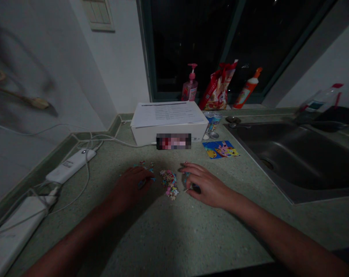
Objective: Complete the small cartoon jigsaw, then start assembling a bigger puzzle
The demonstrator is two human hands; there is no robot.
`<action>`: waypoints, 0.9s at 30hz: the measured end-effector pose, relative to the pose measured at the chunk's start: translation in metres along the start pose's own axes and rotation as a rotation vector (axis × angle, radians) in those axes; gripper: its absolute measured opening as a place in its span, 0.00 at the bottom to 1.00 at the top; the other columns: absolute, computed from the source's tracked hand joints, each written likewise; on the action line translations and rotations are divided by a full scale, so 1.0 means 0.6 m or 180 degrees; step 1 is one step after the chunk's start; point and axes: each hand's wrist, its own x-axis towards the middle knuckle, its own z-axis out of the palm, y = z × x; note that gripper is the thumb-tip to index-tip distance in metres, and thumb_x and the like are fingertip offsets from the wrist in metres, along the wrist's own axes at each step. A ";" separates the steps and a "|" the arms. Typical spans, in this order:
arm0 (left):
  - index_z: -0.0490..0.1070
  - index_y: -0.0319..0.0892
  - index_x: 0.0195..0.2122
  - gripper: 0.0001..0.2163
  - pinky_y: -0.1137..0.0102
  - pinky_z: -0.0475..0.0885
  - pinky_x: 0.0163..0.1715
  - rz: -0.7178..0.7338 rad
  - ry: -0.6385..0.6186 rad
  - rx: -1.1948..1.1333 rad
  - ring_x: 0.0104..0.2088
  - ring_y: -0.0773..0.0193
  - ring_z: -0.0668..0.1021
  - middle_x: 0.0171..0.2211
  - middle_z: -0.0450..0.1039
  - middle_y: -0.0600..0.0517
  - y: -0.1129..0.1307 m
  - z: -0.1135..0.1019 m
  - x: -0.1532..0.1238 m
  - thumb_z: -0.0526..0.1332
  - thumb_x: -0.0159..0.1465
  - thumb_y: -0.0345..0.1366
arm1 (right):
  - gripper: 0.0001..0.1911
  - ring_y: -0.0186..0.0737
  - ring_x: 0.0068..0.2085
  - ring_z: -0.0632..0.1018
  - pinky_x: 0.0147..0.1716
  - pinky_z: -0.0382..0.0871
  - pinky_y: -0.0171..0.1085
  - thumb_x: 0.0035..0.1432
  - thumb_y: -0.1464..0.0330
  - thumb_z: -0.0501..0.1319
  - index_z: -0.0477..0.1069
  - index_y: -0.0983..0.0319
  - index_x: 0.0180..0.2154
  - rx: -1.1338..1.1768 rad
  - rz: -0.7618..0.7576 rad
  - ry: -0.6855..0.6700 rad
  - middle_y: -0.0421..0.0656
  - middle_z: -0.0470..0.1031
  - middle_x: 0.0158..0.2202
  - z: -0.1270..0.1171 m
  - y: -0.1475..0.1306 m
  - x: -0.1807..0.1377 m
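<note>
Between my hands a pile of tiny multicoloured pieces, apparently jigsaw pieces [169,179], lies on the counter. To its left, my left hand [133,184] rests low with fingers curled and thumb and fingertips close together. A small blue piece [153,179] shows at those fingertips. Several more loose pieces lie just beyond this hand. On the pile's right side, my right hand [205,184] has thumb and index finger pinched, its other fingers reaching forward. A small pale piece [187,190] shows at the pinch. Blue pieces lie partly hidden beneath the right fingers.
Behind the pile stands a white box [168,130] with a phone, its screen blurred, against its front. A colourful cartoon card [220,149] and small cups [213,120] are right of it. Power strips [70,165] with cables lie left; a steel sink [292,157] is right.
</note>
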 end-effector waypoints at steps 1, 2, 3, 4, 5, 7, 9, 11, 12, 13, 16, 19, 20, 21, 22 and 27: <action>0.82 0.50 0.43 0.09 0.49 0.76 0.51 0.0019 0.0031 0.0011 0.43 0.49 0.83 0.41 0.85 0.49 -0.001 0.001 0.000 0.60 0.72 0.39 | 0.11 0.53 0.72 0.68 0.68 0.68 0.59 0.60 0.78 0.69 0.72 0.57 0.36 0.0005 -0.0026 -0.0011 0.47 0.75 0.65 -0.002 -0.001 0.000; 0.82 0.50 0.43 0.09 0.50 0.77 0.50 0.0039 0.0045 0.0025 0.42 0.50 0.83 0.40 0.85 0.49 -0.001 0.001 -0.001 0.61 0.71 0.38 | 0.11 0.53 0.73 0.67 0.68 0.68 0.59 0.60 0.78 0.69 0.72 0.57 0.36 0.0006 -0.0052 -0.0009 0.47 0.75 0.65 -0.004 -0.002 0.000; 0.82 0.50 0.43 0.09 0.50 0.77 0.50 0.0056 0.0052 0.0043 0.42 0.50 0.83 0.40 0.85 0.49 -0.002 0.002 -0.001 0.61 0.71 0.38 | 0.11 0.53 0.73 0.67 0.68 0.68 0.59 0.60 0.78 0.69 0.72 0.57 0.36 0.0003 -0.0076 -0.0001 0.47 0.75 0.64 -0.005 -0.003 0.001; 0.82 0.49 0.44 0.09 0.51 0.77 0.49 0.0066 0.0051 0.0065 0.42 0.51 0.83 0.40 0.85 0.49 -0.002 0.003 -0.001 0.61 0.71 0.37 | 0.11 0.53 0.73 0.67 0.68 0.68 0.58 0.61 0.78 0.68 0.72 0.57 0.36 -0.0006 -0.0094 0.0010 0.47 0.76 0.64 -0.006 -0.003 0.000; 0.82 0.49 0.44 0.09 0.52 0.77 0.49 0.0078 0.0049 0.0090 0.42 0.51 0.83 0.40 0.84 0.49 -0.002 0.003 -0.001 0.61 0.71 0.37 | 0.11 0.53 0.73 0.67 0.68 0.69 0.58 0.61 0.78 0.68 0.72 0.57 0.36 -0.0019 -0.0111 0.0020 0.47 0.76 0.64 -0.007 -0.004 0.000; 0.82 0.49 0.43 0.09 0.53 0.77 0.49 0.0097 0.0035 0.0135 0.42 0.52 0.83 0.40 0.85 0.49 -0.002 0.003 0.000 0.61 0.71 0.36 | 0.10 0.53 0.73 0.67 0.68 0.68 0.59 0.62 0.77 0.69 0.72 0.57 0.37 -0.0058 -0.0138 0.0007 0.48 0.76 0.64 -0.008 -0.003 -0.001; 0.82 0.48 0.44 0.08 0.52 0.77 0.49 0.0095 0.0018 0.0153 0.42 0.51 0.84 0.40 0.85 0.49 -0.003 0.004 0.000 0.61 0.71 0.35 | 0.10 0.55 0.73 0.67 0.68 0.68 0.60 0.61 0.75 0.72 0.73 0.57 0.38 -0.0081 -0.0163 -0.0054 0.48 0.75 0.65 -0.009 -0.001 -0.003; 0.82 0.48 0.44 0.08 0.51 0.77 0.50 0.0092 0.0007 0.0142 0.43 0.50 0.84 0.41 0.85 0.48 -0.004 0.004 0.000 0.61 0.71 0.35 | 0.13 0.56 0.73 0.66 0.68 0.68 0.60 0.58 0.72 0.76 0.75 0.56 0.40 -0.0075 -0.0162 -0.0119 0.47 0.75 0.65 -0.010 0.002 -0.006; 0.82 0.48 0.44 0.08 0.50 0.76 0.50 0.0092 -0.0003 0.0132 0.43 0.50 0.84 0.41 0.85 0.48 -0.004 0.005 0.000 0.61 0.72 0.36 | 0.15 0.57 0.73 0.66 0.69 0.67 0.60 0.56 0.71 0.78 0.75 0.56 0.40 -0.0067 -0.0148 -0.0143 0.47 0.74 0.66 -0.010 0.003 -0.007; 0.82 0.48 0.45 0.09 0.50 0.76 0.49 0.0100 -0.0010 0.0122 0.43 0.50 0.84 0.41 0.85 0.48 -0.005 0.005 -0.001 0.61 0.72 0.36 | 0.18 0.57 0.74 0.66 0.69 0.67 0.60 0.54 0.69 0.80 0.75 0.56 0.41 -0.0061 -0.0130 -0.0157 0.47 0.74 0.66 -0.010 0.004 -0.008; 0.81 0.49 0.45 0.09 0.50 0.76 0.49 0.0094 -0.0027 0.0098 0.43 0.49 0.83 0.41 0.84 0.48 -0.006 0.005 -0.001 0.61 0.71 0.37 | 0.20 0.58 0.74 0.66 0.69 0.67 0.60 0.52 0.67 0.81 0.75 0.55 0.41 -0.0061 -0.0067 -0.0122 0.47 0.74 0.67 -0.009 0.006 -0.010; 0.81 0.49 0.45 0.09 0.51 0.76 0.49 0.0071 -0.0040 0.0085 0.43 0.50 0.83 0.41 0.84 0.48 -0.004 0.004 -0.001 0.61 0.72 0.38 | 0.23 0.58 0.73 0.66 0.69 0.66 0.61 0.53 0.64 0.81 0.74 0.56 0.45 -0.0092 -0.0017 -0.0043 0.50 0.73 0.67 -0.003 0.004 -0.010; 0.81 0.49 0.45 0.09 0.51 0.76 0.50 0.0065 -0.0052 0.0082 0.43 0.50 0.83 0.41 0.84 0.49 -0.003 0.003 -0.001 0.61 0.72 0.38 | 0.24 0.59 0.73 0.66 0.69 0.65 0.61 0.53 0.64 0.81 0.74 0.57 0.48 -0.0119 0.0001 -0.0027 0.51 0.72 0.68 0.000 0.002 -0.010; 0.81 0.49 0.44 0.09 0.51 0.76 0.50 0.0058 -0.0064 0.0077 0.43 0.50 0.83 0.41 0.84 0.49 -0.002 0.003 0.000 0.61 0.72 0.38 | 0.27 0.59 0.73 0.66 0.70 0.65 0.61 0.53 0.63 0.81 0.74 0.57 0.50 -0.0155 0.0020 -0.0018 0.53 0.72 0.68 0.002 0.001 -0.009; 0.81 0.49 0.44 0.09 0.51 0.76 0.50 0.0048 -0.0066 0.0071 0.43 0.50 0.83 0.41 0.84 0.49 -0.002 0.002 0.000 0.61 0.72 0.38 | 0.28 0.60 0.74 0.65 0.70 0.65 0.61 0.53 0.63 0.80 0.74 0.58 0.53 -0.0196 0.0039 -0.0015 0.54 0.71 0.69 0.005 0.000 -0.009; 0.81 0.50 0.43 0.08 0.49 0.76 0.50 0.0074 0.0002 0.0070 0.42 0.50 0.83 0.40 0.85 0.48 0.000 0.003 0.001 0.61 0.71 0.37 | 0.35 0.62 0.75 0.63 0.71 0.63 0.63 0.55 0.63 0.77 0.70 0.58 0.62 -0.0435 0.0164 0.0050 0.55 0.67 0.71 0.009 0.000 -0.009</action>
